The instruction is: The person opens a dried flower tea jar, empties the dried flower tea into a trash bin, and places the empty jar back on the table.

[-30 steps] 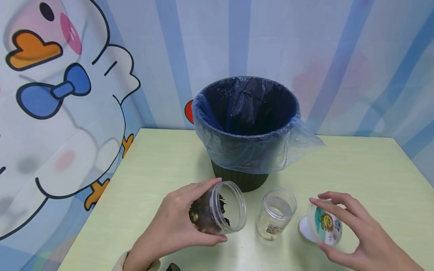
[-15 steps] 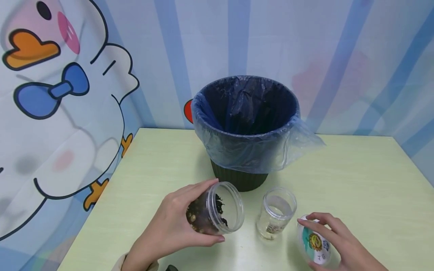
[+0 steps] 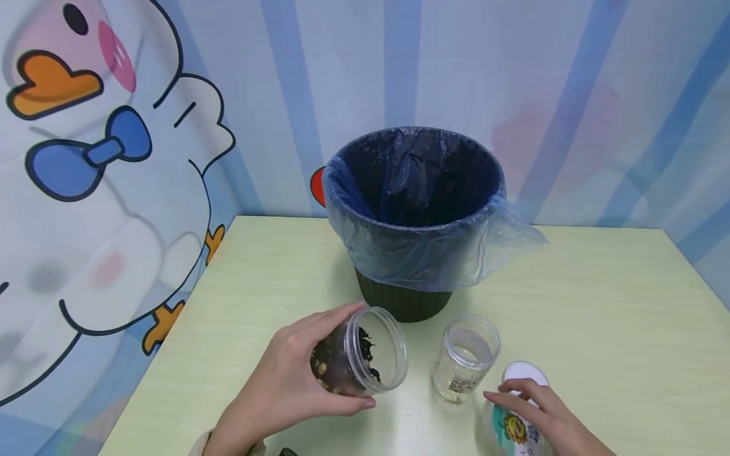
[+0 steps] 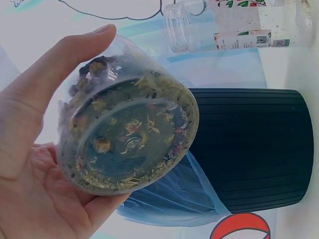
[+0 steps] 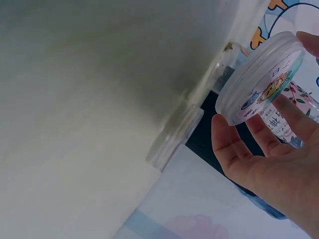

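The clear lid [image 3: 516, 432] in the right hand [image 3: 544, 421] carries a round sticker with a cartoon sunflower-like figure on a teal ground and a few small characters beside it (too small to read). The small glass jar [image 3: 464, 358] standing open on the table [image 3: 599, 304] has a floral label with a printed code square, seen in the left wrist view [image 4: 239, 22]; its text cannot be read.

The left hand [image 3: 285, 386] grips a clear plastic jar [image 3: 356, 358] at the near left of the table, thumb on the near side and fingers curled over the far side, with the jar tipped so that its open mouth faces right toward the glass jar. Dried flowers and dark tea-like bits [image 4: 132, 134] lie against its base and lower wall.

The right hand, at the near right edge of the picture, pinches the lid by its rim between thumb and curled fingers [image 5: 234, 144], tilted. Just beyond that hand a white lid [image 3: 527, 373] lies flat on the table, next to the glass jar.

A black waste bin [image 3: 413, 212] lined with a bluish plastic bag stands far of both jars, in the middle of the table, against a wall with a cartoon duck [image 3: 114, 158].
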Demonstrator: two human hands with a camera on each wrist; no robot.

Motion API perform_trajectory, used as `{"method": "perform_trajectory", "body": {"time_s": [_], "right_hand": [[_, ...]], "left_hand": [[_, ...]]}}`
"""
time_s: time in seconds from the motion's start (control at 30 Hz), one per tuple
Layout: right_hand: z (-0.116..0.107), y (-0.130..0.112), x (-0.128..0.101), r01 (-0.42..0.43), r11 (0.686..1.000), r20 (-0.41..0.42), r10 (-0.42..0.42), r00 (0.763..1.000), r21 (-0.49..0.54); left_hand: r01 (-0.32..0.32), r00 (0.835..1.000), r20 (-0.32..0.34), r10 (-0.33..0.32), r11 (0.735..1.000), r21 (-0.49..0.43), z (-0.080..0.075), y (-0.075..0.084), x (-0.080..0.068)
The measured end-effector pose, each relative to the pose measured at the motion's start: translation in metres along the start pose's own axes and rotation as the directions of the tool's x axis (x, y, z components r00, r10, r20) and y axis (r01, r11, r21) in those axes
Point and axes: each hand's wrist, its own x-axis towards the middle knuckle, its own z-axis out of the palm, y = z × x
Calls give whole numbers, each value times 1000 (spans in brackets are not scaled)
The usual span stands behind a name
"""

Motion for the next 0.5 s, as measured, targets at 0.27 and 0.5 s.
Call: {"method": "perform_trajectory", "body": {"time_s": [0.27, 0.5], "right_hand": [[7, -12, 9, 155, 988, -7, -154, 988, 18], [11, -21, 11, 158, 987, -23, -159, 987, -22]], "left_hand": [[-1, 1000, -3, 1, 1000, 4, 1, 0, -1], [10, 1000, -2, -10, 1000, 12, 1, 0, -2]]}}
